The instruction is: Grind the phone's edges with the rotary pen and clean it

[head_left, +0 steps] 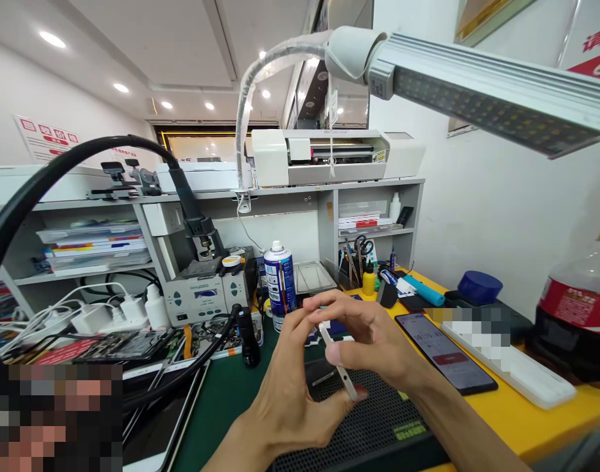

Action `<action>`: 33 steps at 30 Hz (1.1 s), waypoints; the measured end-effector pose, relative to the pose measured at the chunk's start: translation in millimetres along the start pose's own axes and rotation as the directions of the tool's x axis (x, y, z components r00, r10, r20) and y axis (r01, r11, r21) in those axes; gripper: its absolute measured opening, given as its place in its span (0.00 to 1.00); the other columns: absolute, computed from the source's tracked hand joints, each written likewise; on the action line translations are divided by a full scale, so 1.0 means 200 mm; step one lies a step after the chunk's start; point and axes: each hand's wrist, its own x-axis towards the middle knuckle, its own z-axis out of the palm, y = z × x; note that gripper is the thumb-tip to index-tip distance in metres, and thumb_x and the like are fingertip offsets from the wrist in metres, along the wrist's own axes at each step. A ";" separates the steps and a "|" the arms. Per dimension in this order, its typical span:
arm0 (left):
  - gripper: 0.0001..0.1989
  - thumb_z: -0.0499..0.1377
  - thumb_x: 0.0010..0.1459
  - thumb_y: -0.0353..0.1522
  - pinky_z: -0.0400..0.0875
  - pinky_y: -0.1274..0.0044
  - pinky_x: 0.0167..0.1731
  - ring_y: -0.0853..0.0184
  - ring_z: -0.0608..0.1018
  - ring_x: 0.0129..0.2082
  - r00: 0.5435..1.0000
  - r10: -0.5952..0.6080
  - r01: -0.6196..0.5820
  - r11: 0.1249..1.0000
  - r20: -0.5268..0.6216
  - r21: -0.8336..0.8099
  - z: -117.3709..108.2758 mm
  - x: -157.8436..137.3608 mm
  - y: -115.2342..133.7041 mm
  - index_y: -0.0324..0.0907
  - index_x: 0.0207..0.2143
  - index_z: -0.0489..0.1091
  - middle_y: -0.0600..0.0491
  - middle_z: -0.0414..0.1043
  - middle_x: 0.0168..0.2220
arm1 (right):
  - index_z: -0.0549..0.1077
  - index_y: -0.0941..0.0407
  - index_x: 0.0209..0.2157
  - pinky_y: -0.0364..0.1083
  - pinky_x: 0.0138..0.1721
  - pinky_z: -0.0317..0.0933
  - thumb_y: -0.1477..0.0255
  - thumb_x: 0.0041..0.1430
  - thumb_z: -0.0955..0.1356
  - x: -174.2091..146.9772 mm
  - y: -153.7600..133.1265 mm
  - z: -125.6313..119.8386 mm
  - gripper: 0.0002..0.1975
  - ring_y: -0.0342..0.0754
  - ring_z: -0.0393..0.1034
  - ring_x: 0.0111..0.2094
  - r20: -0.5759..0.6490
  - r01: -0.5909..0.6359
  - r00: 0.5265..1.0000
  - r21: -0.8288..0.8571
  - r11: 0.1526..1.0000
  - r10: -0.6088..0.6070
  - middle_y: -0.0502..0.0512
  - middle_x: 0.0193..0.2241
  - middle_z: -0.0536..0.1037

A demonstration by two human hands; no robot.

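Note:
A thin phone (341, 368), seen almost edge-on with its pale metal frame toward me, is tilted between my two hands. My left hand (296, 388) grips it, thumb at the lower end and fingers at the upper end. The right hand (371, 337) arches over the top, its thumb pressed on the near edge and its fingertips meeting the left fingers at the upper end. The phone's broad faces are mostly hidden from this angle. Beneath the hands lies a black perforated mat (378, 410) with yellow-green lettering.
At the right lie a phone with a timer (445, 354), a long white case (516, 367) and a cola bottle (572, 308). Left are a black flashlight (249, 337), tablets (157, 419) and a grey soldering station (202, 298). A spray can (279, 282) stands behind; a lamp (487, 92) hangs above.

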 end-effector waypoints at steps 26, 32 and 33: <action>0.31 0.69 0.55 0.42 0.79 0.65 0.43 0.60 0.79 0.40 0.853 -0.177 0.181 0.983 -0.490 -0.040 -0.17 0.07 -0.09 0.43 0.56 0.61 0.47 0.68 0.47 | 0.84 0.52 0.40 0.45 0.32 0.60 0.72 0.45 0.77 0.00 0.24 -0.09 0.16 0.55 0.74 0.38 0.217 -0.102 0.858 -0.817 0.567 0.467 0.56 0.37 0.83; 0.31 0.69 0.55 0.40 0.79 0.65 0.43 0.61 0.79 0.41 0.843 -0.168 0.176 0.984 -0.511 -0.034 -0.18 0.07 -0.10 0.43 0.56 0.62 0.47 0.69 0.47 | 0.83 0.52 0.35 0.44 0.33 0.58 0.75 0.48 0.75 0.00 0.21 -0.04 0.10 0.51 0.72 0.36 0.232 -0.005 0.864 -0.884 0.468 0.447 0.53 0.34 0.81; 0.31 0.70 0.55 0.40 0.79 0.65 0.43 0.61 0.79 0.41 0.838 -0.167 0.175 0.984 -0.520 -0.034 -0.18 0.08 -0.11 0.43 0.56 0.62 0.47 0.69 0.47 | 0.83 0.52 0.36 0.45 0.35 0.59 0.75 0.49 0.74 0.01 0.21 -0.06 0.11 0.52 0.72 0.37 0.206 -0.004 0.878 -0.899 0.439 0.432 0.53 0.35 0.81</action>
